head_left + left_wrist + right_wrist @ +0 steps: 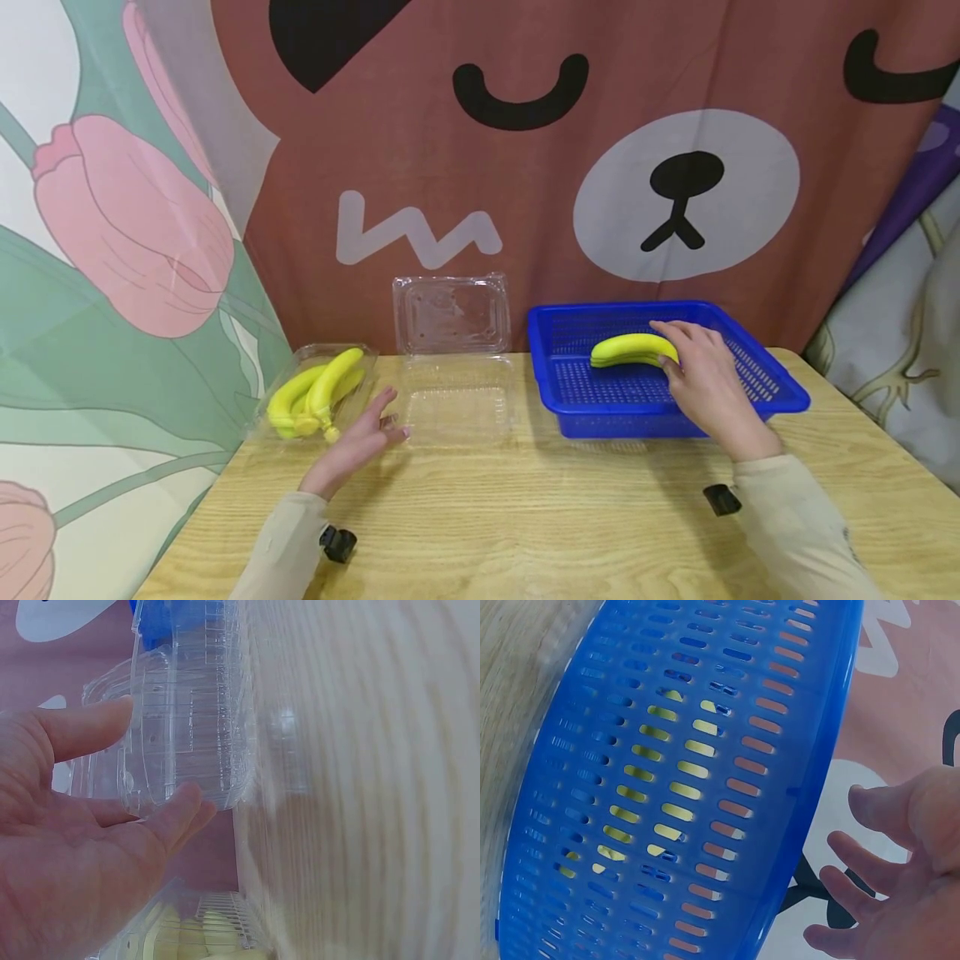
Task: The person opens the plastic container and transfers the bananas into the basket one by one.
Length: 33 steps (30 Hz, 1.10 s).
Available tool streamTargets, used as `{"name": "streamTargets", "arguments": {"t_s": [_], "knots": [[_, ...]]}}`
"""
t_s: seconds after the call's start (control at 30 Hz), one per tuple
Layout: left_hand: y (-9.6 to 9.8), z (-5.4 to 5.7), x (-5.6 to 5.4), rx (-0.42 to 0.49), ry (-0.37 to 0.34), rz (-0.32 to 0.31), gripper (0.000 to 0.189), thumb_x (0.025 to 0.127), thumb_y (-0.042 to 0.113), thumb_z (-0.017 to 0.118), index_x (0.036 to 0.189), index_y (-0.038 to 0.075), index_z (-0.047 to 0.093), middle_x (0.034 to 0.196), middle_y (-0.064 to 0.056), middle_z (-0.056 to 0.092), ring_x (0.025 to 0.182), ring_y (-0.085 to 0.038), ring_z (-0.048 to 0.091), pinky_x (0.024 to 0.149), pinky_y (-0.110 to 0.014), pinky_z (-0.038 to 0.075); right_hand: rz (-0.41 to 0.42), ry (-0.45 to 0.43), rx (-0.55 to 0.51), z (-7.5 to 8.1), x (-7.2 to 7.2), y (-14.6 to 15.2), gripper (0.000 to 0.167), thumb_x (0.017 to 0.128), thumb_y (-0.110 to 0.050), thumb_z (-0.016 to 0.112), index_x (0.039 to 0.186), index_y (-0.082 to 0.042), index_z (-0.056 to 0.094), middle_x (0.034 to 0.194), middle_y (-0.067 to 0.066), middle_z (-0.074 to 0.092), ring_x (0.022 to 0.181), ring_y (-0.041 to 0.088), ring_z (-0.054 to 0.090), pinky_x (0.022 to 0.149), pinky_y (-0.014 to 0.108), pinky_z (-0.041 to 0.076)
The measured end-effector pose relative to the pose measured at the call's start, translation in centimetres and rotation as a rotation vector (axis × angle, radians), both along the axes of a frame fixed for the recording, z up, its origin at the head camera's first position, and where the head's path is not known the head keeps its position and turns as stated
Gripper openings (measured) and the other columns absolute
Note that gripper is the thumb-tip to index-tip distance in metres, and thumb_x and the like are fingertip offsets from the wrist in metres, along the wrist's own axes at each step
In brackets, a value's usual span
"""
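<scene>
A yellow banana (633,348) lies in the blue slotted basket (622,423). My right hand (708,387) reaches over the basket's rim, thumb and fingers spread around the banana's right end in the head view. In the right wrist view the banana shows only through the slots, and the right hand (889,870) has its fingers apart above the rim. My left hand (360,442) is at the left edge of a clear plastic clamshell box (459,417) with its lid (450,315) raised. In the left wrist view, the left thumb and loosely extended fingers (176,817) stand around the box's corner.
A second clear box (337,345) at the left holds several yellow bananas (337,379). All stand on a light wooden table (480,517). Behind it hangs a brown curtain (360,150) with a bear face. A floral curtain (135,250) closes off the left side.
</scene>
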State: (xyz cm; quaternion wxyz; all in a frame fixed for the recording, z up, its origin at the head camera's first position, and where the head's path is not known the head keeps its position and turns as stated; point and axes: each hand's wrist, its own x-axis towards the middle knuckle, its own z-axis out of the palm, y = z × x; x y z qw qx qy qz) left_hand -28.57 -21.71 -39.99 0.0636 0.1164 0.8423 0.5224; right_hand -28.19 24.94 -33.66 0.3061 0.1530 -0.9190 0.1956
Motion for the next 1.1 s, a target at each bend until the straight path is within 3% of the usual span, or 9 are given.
{"name": "streamTargets", "arguments": {"t_s": [0.3, 0.67, 0.9, 1.1], "knots": [[0.1, -0.1, 0.0, -0.012, 0.011, 0.006, 0.081, 0.095, 0.012, 0.063, 0.155, -0.003, 0.011, 0.160, -0.024, 0.012, 0.138, -0.050, 0.026, 0.112, -0.058, 0.024, -0.002, -0.063, 0.003, 0.0, 0.2, -0.2, 0.049, 0.091, -0.005, 0.069, 0.136, 0.002, 0.052, 0.133, 0.028, 0.049, 0.122, 0.052, 0.037, 0.097, 0.067, 0.029], [0.2, 0.6, 0.0, -0.104, 0.073, 0.037, 0.074, 0.096, 0.012, 0.061, 0.153, -0.005, 0.018, 0.155, -0.030, 0.020, 0.137, -0.051, 0.028, 0.109, -0.060, 0.028, 0.007, -0.096, 0.019, 0.4, 0.4, -0.7, 0.050, 0.095, -0.015, 0.065, 0.139, 0.003, 0.050, 0.137, 0.027, 0.047, 0.127, 0.050, 0.035, 0.102, 0.066, 0.026], [0.2, 1.1, -0.2, -0.175, 0.196, 0.068, 0.061, 0.097, 0.009, 0.058, 0.149, -0.007, 0.030, 0.154, -0.029, 0.025, 0.138, -0.049, 0.028, 0.109, -0.057, 0.031, 0.024, -0.138, -0.004, 0.7, 0.8, -1.7, 0.051, 0.098, -0.021, 0.062, 0.142, 0.002, 0.047, 0.141, 0.026, 0.044, 0.130, 0.049, 0.032, 0.103, 0.067, 0.025], [0.3, 2.1, 0.0, -0.251, 0.354, 0.127, 0.048, 0.099, 0.012, 0.058, 0.141, -0.005, 0.045, 0.147, -0.026, 0.041, 0.130, -0.044, 0.043, 0.104, -0.055, 0.039, 0.067, -0.181, -0.002, 0.4, 0.9, -3.1, 0.053, 0.100, -0.027, 0.059, 0.144, 0.000, 0.046, 0.144, 0.024, 0.042, 0.133, 0.048, 0.029, 0.104, 0.069, 0.023]]}}
